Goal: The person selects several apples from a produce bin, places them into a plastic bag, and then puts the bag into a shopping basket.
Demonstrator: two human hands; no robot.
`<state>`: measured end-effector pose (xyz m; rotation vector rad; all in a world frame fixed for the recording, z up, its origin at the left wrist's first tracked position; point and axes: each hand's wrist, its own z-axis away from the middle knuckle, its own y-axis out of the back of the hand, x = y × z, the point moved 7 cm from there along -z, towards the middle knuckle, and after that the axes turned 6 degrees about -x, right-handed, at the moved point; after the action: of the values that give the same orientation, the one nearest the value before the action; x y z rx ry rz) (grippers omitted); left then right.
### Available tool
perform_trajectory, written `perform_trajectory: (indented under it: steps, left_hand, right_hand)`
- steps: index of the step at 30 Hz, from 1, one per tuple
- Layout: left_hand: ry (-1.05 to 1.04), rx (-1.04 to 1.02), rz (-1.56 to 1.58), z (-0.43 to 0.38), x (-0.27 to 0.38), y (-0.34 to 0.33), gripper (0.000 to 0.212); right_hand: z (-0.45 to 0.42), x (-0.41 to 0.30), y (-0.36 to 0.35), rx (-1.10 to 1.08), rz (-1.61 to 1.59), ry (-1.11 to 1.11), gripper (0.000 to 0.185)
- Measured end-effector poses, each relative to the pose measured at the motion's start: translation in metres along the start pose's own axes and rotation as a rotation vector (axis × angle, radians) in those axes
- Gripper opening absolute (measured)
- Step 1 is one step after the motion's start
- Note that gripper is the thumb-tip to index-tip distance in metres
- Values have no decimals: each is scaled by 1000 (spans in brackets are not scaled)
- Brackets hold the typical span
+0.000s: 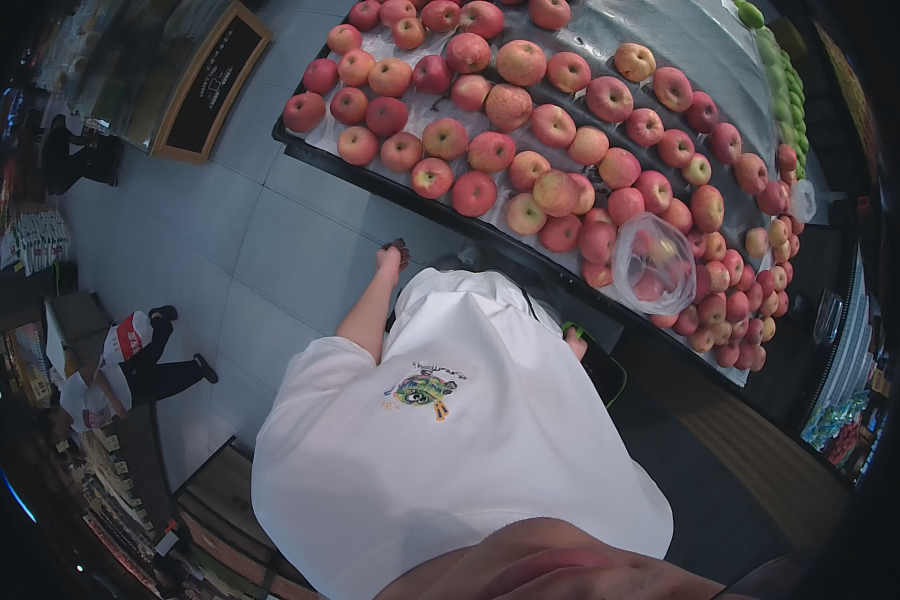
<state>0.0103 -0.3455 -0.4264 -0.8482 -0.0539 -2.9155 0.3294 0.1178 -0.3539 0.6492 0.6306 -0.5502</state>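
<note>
My left hand (394, 255) hangs beside my body above the tiled floor, to the left of my white shorts. Its fingers are dark and small in view, and I see no object in it. Partly hidden by my white T-shirt (450, 450), my right hand (576, 343) grips a green handle (570, 328) of a dark shopping basket (607, 379) at my right side. In front of me many red and yellow apples (491, 152) lie in rows on a sloping display stand (412, 196). A transparent plastic bag (654, 264) with apples inside or under it rests among them.
Green fruit (787, 105) is piled at the stand's far right. A wood-framed chalkboard sign (210, 82) stands beyond the grey tiled floor (187, 225). At the left, another person (120, 379) is by shelves, near a red and white bag (126, 337).
</note>
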Motion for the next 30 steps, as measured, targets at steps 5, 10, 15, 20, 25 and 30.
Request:
perform_trajectory:
  steps: [5,10,15,20,25,30]
  left_hand:
    - [3,-26,-14,-2,2,-11,19]
    - [11,-68,-91,-4,8,-16,25]
    - [7,-36,-122,-5,15,-9,26]
    - [-26,-29,-117,-5,21,-3,25]
    - [-11,-58,-91,-3,31,-20,23]
    - [-57,-22,-69,7,38,-26,23]
  right_hand:
    - [14,-36,-4,3,5,59,39]
    - [11,-16,-12,-90,-211,-44,57]
    - [58,-104,57,714,-35,478,37]
    - [85,-253,132,1059,102,842,38]
    - [24,-297,152,880,372,647,58]
    - [-2,-307,141,775,531,421,81]
